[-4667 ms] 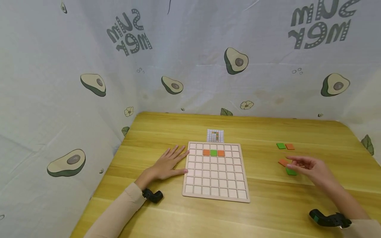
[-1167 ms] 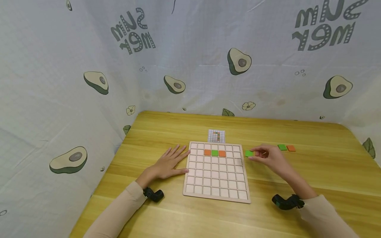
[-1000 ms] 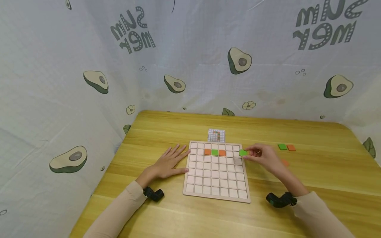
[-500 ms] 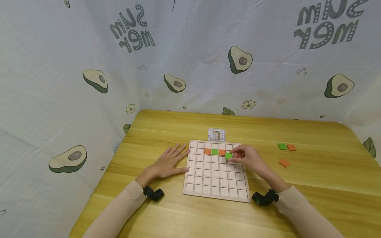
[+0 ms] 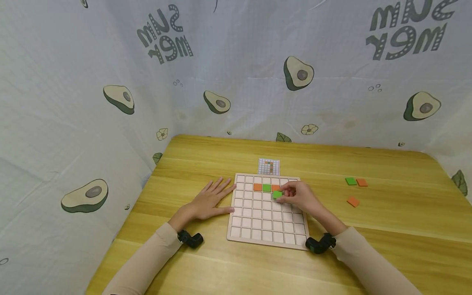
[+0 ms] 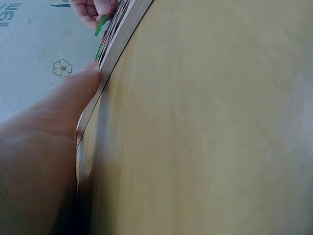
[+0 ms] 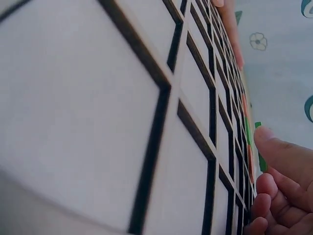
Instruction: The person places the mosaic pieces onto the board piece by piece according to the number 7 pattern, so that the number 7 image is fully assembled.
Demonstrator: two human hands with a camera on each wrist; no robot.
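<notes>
I have the right hand (image 5: 300, 197) pinching a green tile (image 5: 277, 195) over the gridded board (image 5: 257, 224), just nearer than the orange-green-orange row (image 5: 266, 187). The left hand (image 5: 205, 204), fingers spread, touches the board's left rim. The board lies about mid-desk, a small patterned card (image 5: 268, 166) beyond it toward the desk's (image 5: 228, 268) far edge. Toward the right edge I see a loose green tile (image 5: 351, 181) beside a loose orange tile (image 5: 362, 182), another orange tile (image 5: 352, 201) nearer the front.
</notes>
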